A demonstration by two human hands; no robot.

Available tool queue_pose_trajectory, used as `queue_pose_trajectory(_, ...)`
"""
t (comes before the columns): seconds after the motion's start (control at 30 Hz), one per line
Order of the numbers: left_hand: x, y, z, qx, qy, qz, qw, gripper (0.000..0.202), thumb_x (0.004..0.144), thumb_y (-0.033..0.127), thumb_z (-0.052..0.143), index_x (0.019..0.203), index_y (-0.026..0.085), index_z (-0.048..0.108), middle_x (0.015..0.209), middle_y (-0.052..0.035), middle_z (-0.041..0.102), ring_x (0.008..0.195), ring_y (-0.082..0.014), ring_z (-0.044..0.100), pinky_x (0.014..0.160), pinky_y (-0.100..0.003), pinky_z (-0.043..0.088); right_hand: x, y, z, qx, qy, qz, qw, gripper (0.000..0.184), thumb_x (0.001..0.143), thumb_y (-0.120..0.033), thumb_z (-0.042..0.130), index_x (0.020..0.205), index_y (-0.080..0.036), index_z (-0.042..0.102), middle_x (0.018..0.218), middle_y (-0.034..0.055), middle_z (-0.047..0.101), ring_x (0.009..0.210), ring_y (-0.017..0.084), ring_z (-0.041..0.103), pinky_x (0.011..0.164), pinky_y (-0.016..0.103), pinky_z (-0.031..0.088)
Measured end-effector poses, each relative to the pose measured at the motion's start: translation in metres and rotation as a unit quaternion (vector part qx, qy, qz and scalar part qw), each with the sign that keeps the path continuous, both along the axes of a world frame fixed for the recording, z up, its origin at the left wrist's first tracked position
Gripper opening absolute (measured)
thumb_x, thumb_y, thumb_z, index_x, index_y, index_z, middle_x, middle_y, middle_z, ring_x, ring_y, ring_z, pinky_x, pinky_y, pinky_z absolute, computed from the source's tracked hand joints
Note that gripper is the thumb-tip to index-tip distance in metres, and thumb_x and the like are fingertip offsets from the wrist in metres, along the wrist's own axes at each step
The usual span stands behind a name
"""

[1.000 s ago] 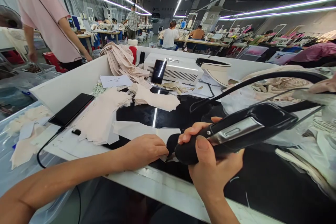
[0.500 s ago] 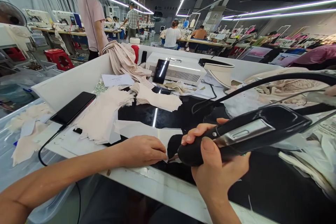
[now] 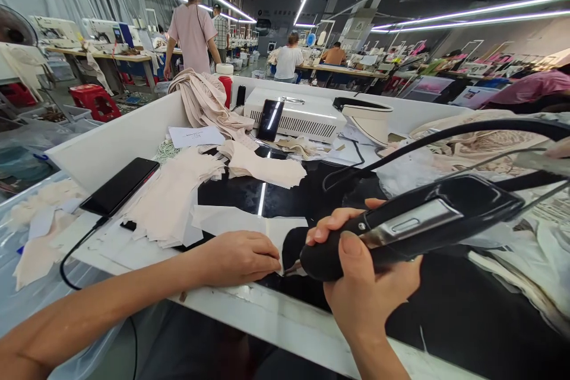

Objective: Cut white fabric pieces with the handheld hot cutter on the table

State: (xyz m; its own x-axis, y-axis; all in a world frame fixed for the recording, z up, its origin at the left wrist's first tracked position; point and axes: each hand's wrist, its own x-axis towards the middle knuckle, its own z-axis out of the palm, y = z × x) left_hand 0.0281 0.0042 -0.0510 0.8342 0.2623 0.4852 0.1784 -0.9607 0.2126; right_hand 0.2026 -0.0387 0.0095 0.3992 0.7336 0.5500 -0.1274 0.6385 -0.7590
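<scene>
My right hand (image 3: 371, 285) is wrapped round a black corded hand tool (image 3: 414, 219) with a silver lever, its thumb on top. The tool's rounded end points left, and a thin tip (image 3: 294, 270) sticks out of it near the table edge. My left hand (image 3: 243, 258) is closed, its fingertips pinching the near edge of a thin white piece (image 3: 249, 222), either paper or fabric, right beside that tip. The white piece lies on the black table surface (image 3: 320, 190) beyond my fingers. Whether the tip touches it, I cannot tell.
Stacked pale pink fabric pieces (image 3: 173, 196) lie at left, near a black phone (image 3: 120, 186) on a cable. Behind stand a white vented box (image 3: 294, 116) and a second phone (image 3: 270, 120). Plastic bags and cloth (image 3: 534, 237) lie at right. People work farther back.
Both hands, the tool and the white piece keep the same positions relative to the table. The view has shifted slightly. A person in pink at the back has moved right, walking away.
</scene>
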Motion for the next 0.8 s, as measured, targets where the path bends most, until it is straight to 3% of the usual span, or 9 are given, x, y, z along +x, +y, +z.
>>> queue_pose_trajectory(0.27, -0.0017, 0.0005, -0.0082, -0.032, -0.010, 0.007, 0.999, 0.022, 0.107, 0.018, 0.050, 0.113, 0.015, 0.070, 0.111, -0.0089, 0.074, 0.104, -0.0195, 0.070, 0.098, -0.031, 0.056, 0.0020, 0.0013, 0.0007, 0.006, -0.013, -0.017, 1.000, 0.039, 0.086, -0.033, 0.081, 0.118, -0.029, 0.059, 0.083, -0.0043, 0.067, 0.059, 0.014, 0.064, 0.056, 0.030, 0.056)
queue_pose_trajectory(0.47, -0.0033, -0.0010, -0.0045, -0.023, -0.009, 0.012, 1.000, 0.023, 0.107, 0.018, 0.048, 0.112, 0.015, 0.071, 0.111, -0.0094, 0.074, 0.102, -0.0185, 0.070, 0.095, -0.031, 0.057, 0.0013, 0.0035, -0.0020, 0.006, -0.007, -0.015, 1.000, 0.039, 0.087, -0.028, 0.080, 0.120, -0.029, 0.058, 0.085, -0.0039, 0.067, 0.061, 0.013, 0.064, 0.056, 0.030, 0.056)
queue_pose_trajectory(0.8, -0.0035, -0.0020, 0.0003, -0.031, -0.013, 0.006, 0.999, 0.024, 0.108, 0.019, 0.046, 0.111, 0.015, 0.070, 0.110, -0.0089, 0.074, 0.102, -0.0177, 0.071, 0.095, -0.029, 0.057, -0.0039, 0.0042, -0.0016, 0.007, -0.004, -0.017, 1.000, 0.028, 0.084, -0.019, 0.076, 0.105, -0.027, 0.059, 0.081, -0.0050, 0.069, 0.058, 0.012, 0.062, 0.053, 0.026, 0.056)
